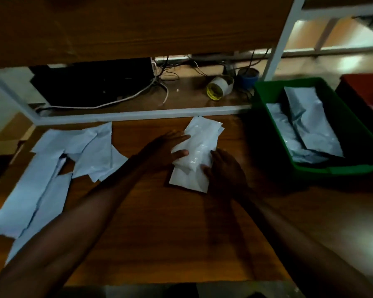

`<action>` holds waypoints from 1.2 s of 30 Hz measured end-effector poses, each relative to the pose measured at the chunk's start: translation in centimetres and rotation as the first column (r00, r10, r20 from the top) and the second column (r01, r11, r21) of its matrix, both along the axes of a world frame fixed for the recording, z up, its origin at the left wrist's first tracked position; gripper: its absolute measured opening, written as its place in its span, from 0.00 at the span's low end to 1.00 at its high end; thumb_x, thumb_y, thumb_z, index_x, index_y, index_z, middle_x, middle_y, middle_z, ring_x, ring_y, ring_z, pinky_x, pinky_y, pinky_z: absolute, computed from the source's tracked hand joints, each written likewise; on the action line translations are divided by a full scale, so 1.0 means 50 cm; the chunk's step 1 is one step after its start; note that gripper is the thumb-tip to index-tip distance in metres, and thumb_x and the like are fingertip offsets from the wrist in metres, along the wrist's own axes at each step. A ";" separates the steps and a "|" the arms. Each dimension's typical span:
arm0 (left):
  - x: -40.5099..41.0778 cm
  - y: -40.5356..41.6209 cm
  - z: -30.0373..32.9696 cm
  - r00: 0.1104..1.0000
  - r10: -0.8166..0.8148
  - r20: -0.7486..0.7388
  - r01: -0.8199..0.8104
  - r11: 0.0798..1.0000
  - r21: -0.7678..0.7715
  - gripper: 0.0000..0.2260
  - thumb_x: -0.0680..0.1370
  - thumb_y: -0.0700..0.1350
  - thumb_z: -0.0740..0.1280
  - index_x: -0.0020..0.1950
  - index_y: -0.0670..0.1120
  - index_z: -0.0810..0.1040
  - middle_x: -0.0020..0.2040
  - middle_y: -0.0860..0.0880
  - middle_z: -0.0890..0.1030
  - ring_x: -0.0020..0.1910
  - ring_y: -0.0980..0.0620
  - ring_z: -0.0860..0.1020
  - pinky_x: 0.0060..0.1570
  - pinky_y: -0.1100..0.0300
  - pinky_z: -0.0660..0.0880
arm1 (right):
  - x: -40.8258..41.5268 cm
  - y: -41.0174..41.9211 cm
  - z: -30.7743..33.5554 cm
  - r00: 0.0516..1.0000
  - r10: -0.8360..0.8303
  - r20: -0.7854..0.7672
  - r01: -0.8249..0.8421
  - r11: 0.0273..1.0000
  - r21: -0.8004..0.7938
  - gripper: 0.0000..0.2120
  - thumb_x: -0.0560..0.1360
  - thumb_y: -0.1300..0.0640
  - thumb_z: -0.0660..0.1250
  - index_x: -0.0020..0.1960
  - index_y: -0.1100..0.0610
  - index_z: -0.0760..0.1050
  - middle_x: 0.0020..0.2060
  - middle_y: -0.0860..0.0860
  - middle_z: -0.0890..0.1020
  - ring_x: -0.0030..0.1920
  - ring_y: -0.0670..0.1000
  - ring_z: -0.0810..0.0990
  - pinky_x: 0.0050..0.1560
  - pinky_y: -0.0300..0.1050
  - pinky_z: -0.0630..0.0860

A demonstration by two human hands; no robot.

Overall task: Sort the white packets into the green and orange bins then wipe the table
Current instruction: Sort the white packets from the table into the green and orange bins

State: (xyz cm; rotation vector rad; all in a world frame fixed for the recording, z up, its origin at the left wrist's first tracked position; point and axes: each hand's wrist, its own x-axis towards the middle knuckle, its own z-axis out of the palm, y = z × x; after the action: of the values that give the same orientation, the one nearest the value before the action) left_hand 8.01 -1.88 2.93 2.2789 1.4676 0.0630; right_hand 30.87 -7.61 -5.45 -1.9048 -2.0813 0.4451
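Packets stack (194,155) mid-surface (159,233), gripped by left hand (170,147) on its left edge and right hand (224,168) on its right. More loose packets (52,164) spread far left; others inside green bin (306,168), beside orange bin (362,87). No legible writing anywhere; tape roll (219,88) label blurred.

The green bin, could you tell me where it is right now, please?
In the head view the green bin sits on the table's right side, right of the packets under both hands, with the orange bin just beyond it.
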 end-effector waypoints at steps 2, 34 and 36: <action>0.005 0.053 -0.011 0.997 -0.073 0.014 0.073 0.996 -0.057 0.32 0.77 0.66 0.63 0.78 0.63 0.56 0.80 0.55 0.53 0.79 0.51 0.48 0.76 0.45 0.49 | -0.007 0.002 -0.013 0.999 0.005 0.053 -0.005 1.000 0.007 0.35 0.79 0.32 0.55 0.77 0.54 0.63 0.76 0.58 0.66 0.76 0.59 0.63 0.74 0.58 0.63; -0.166 0.059 -0.150 0.929 0.181 0.323 -0.194 0.981 0.007 0.23 0.72 0.63 0.71 0.65 0.57 0.79 0.80 0.48 0.56 0.79 0.46 0.49 0.77 0.42 0.51 | -0.051 0.053 -0.025 0.982 -0.106 0.157 0.112 0.993 -0.026 0.30 0.78 0.32 0.41 0.77 0.37 0.62 0.78 0.58 0.61 0.80 0.61 0.52 0.75 0.67 0.49; -0.167 0.057 -0.139 0.926 0.145 0.349 -0.195 0.975 0.111 0.19 0.74 0.57 0.73 0.62 0.51 0.82 0.79 0.50 0.57 0.78 0.51 0.50 0.77 0.47 0.51 | -0.043 0.044 -0.014 0.985 -0.126 0.114 0.124 0.992 0.028 0.31 0.78 0.33 0.41 0.76 0.37 0.63 0.77 0.60 0.63 0.79 0.62 0.55 0.75 0.68 0.51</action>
State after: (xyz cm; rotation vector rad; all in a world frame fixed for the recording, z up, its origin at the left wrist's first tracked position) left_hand -0.33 0.96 -4.02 2.1063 1.5074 0.6022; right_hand 28.70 -5.42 -6.15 -2.0798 -2.0112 0.2896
